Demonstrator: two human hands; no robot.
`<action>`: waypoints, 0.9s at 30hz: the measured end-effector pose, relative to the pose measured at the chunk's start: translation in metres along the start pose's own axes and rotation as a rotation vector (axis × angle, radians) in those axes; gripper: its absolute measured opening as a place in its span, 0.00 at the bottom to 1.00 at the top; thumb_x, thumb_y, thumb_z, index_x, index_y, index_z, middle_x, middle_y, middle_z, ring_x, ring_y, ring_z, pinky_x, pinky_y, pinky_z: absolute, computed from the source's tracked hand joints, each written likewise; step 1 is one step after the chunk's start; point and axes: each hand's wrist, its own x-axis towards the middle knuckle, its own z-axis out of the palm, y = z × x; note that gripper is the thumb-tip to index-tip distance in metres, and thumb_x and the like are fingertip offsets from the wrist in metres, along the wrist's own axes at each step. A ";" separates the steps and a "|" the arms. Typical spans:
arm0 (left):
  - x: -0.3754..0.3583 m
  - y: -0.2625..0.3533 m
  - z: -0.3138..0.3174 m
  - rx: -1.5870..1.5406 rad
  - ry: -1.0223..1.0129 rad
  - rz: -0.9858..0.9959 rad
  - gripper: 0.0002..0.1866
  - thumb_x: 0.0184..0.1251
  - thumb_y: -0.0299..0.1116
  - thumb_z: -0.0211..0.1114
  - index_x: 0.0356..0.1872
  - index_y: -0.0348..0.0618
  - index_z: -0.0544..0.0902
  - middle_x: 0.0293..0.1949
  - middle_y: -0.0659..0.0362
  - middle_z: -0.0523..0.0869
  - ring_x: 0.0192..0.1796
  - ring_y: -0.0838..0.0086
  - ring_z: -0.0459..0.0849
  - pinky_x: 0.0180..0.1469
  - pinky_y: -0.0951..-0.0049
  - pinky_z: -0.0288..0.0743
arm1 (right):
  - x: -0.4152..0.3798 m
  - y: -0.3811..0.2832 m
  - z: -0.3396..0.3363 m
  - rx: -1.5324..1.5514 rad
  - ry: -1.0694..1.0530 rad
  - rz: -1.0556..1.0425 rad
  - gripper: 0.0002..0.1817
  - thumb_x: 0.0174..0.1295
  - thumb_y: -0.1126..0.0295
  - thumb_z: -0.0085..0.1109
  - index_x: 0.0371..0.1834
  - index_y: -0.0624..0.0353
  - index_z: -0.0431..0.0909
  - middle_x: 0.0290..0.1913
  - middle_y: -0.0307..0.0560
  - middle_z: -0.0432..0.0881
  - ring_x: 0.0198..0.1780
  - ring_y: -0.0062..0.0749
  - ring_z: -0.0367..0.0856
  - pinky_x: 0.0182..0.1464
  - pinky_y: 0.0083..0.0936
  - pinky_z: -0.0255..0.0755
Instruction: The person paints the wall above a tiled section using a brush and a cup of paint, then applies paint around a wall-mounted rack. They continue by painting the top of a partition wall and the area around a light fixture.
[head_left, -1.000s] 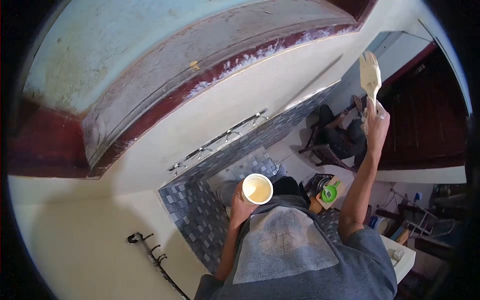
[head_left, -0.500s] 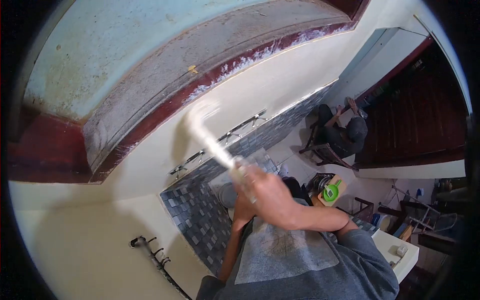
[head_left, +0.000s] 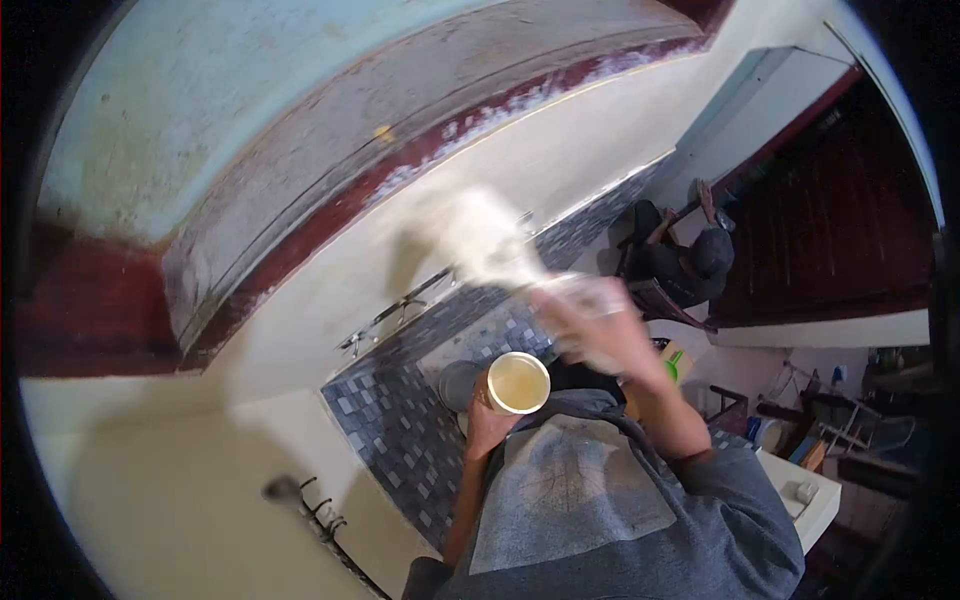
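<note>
A paintbrush with a wide, pale head is gripped in my right hand; both are smeared by motion. Its bristles overlap the cream wall just below the dark red trim. Lower down, my left hand is wrapped round a cup with a pale rim. Cream-coloured paint fills part of it. The cup is held upright in front of my chest, below and left of my right hand.
White smears mark the red trim. Hook rails are fixed to the wall above dark mosaic tiles. A seated person is near the dark red door. A white ledge stands at right.
My right hand has moved up and right with the paintbrush, whose broad side now faces me. The cup in my left hand has come into view from behind my right hand.
</note>
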 end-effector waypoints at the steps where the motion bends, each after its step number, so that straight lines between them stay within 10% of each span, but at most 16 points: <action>1: -0.002 -0.003 -0.002 0.003 0.007 -0.011 0.36 0.39 0.31 0.79 0.53 0.38 0.72 0.49 0.49 0.80 0.52 0.57 0.78 0.54 0.61 0.70 | -0.004 0.005 -0.017 0.100 0.084 0.083 0.15 0.64 0.59 0.57 0.40 0.61 0.81 0.21 0.32 0.73 0.17 0.12 0.68 0.16 0.09 0.57; 11: -0.010 -0.016 -0.016 0.031 0.055 -0.015 0.37 0.38 0.27 0.78 0.54 0.37 0.71 0.49 0.47 0.79 0.51 0.57 0.79 0.53 0.63 0.73 | 0.041 0.126 -0.075 0.345 0.259 0.174 0.15 0.63 0.59 0.58 0.33 0.62 0.78 0.21 0.36 0.74 0.15 0.15 0.68 0.13 0.15 0.58; 20: -0.013 -0.014 -0.019 -0.050 0.051 -0.069 0.38 0.36 0.27 0.80 0.55 0.37 0.70 0.48 0.50 0.80 0.50 0.61 0.80 0.51 0.65 0.74 | 0.011 -0.011 -0.063 0.429 0.438 -0.152 0.21 0.68 0.55 0.48 0.47 0.64 0.75 0.18 0.31 0.68 0.11 0.10 0.60 0.09 0.08 0.50; 24: -0.016 -0.016 -0.020 -0.053 0.061 -0.086 0.38 0.36 0.27 0.80 0.54 0.37 0.70 0.48 0.50 0.80 0.50 0.61 0.80 0.51 0.65 0.74 | 0.052 0.078 -0.058 0.687 0.409 -0.410 0.22 0.70 0.54 0.44 0.47 0.64 0.76 0.16 0.34 0.68 0.10 0.14 0.61 0.08 0.14 0.50; 27: -0.015 -0.018 -0.021 -0.054 0.059 -0.090 0.38 0.36 0.27 0.79 0.54 0.37 0.71 0.48 0.50 0.80 0.50 0.61 0.80 0.51 0.65 0.74 | 0.093 0.148 -0.055 0.545 0.355 -0.119 0.19 0.68 0.54 0.48 0.44 0.59 0.78 0.17 0.32 0.69 0.12 0.14 0.63 0.11 0.14 0.53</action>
